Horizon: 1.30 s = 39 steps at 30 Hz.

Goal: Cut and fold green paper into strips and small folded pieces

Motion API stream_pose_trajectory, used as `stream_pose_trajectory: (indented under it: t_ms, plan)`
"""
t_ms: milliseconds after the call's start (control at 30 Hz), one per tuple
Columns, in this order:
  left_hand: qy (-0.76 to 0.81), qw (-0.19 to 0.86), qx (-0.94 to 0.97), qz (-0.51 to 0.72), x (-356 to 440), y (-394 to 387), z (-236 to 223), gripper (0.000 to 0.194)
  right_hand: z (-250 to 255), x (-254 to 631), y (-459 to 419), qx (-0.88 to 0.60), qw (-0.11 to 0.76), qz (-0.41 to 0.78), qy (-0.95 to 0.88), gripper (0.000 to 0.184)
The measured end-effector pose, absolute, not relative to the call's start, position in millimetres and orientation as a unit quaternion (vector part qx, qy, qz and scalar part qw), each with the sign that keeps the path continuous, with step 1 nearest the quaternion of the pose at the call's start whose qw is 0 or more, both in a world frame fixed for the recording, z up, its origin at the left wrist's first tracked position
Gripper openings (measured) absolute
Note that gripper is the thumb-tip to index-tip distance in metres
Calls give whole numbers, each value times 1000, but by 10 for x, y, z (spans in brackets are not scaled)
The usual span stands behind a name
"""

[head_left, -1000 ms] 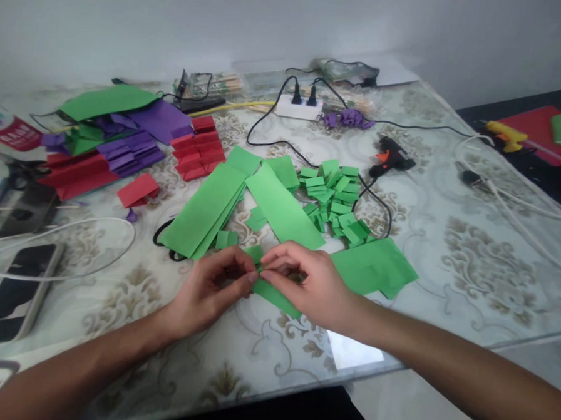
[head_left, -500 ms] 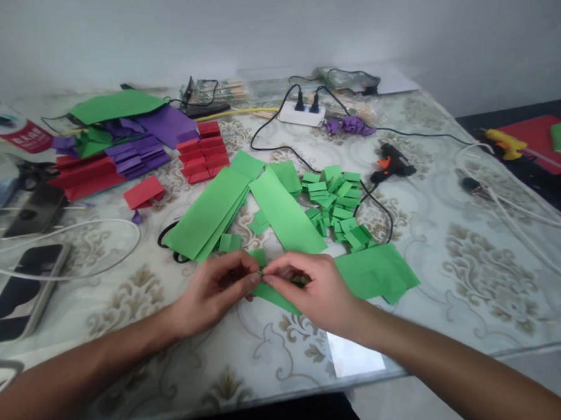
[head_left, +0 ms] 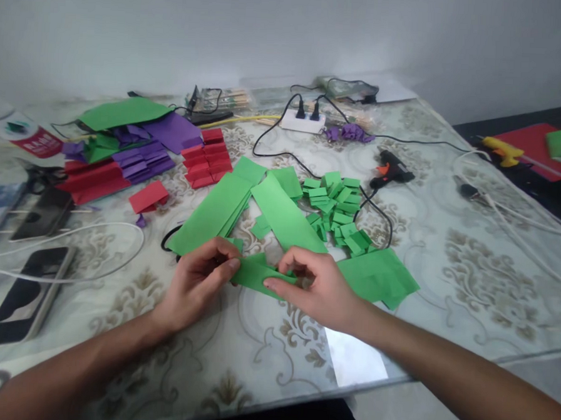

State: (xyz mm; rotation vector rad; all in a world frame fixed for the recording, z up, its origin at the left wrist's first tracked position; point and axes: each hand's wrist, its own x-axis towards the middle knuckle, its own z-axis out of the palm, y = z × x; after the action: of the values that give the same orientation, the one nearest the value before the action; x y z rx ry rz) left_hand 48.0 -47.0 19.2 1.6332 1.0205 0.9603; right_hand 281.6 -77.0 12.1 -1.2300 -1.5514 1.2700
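A green paper strip (head_left: pixel 258 278) stretches between my two hands above the table. My left hand (head_left: pixel 206 275) pinches its left end between thumb and fingers. On the other end, my right hand (head_left: pixel 312 280) closes thumb and curled fingers over the paper, partly hiding it. Just beyond lie long green paper strips (head_left: pixel 215 206), stacked at a slant, and another long strip (head_left: pixel 287 216) leaning the other way. Small folded green pieces (head_left: pixel 339 207) form a heap behind my right hand. Wider green paper sheets (head_left: pixel 378 274) lie to the right of that hand.
A black glue gun (head_left: pixel 390 169) rests beyond the heap, its cord running to a white power strip (head_left: pixel 304 121). Folded red paper (head_left: pixel 206 159) and purple paper (head_left: pixel 144 161) lie back left. A phone (head_left: pixel 24 297) and white cable are at left. A yellow glue gun (head_left: pixel 502 151) lies far right.
My hands have moved apart, the left one shifting leftward, and the green paper strip between them now shows more fully. The view has shifted slightly.
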Motion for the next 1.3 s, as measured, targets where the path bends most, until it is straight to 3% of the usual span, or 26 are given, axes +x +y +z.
stream_pose_trajectory:
  t_ms: [100, 600, 767, 1000, 1300]
  plan:
    - [422, 447, 673, 411, 449, -428, 193, 13, 165, 2830, -753, -479, 386, 512, -599, 33]
    - [424, 444, 654, 442, 414, -367, 125, 13, 151, 2837, -715, -468, 471, 503, -554, 19]
    - [438, 414, 659, 450, 419, -357, 119, 14, 167, 2836, -690, -461, 503, 539, -494, 25]
    - [441, 394, 665, 456, 405, -352, 97, 12, 206, 2855, -671, -484, 494, 571, -442, 36]
    - [462, 386, 664, 443, 454, -370, 159, 15, 219, 2847, -671, -468, 485, 594, -440, 31]
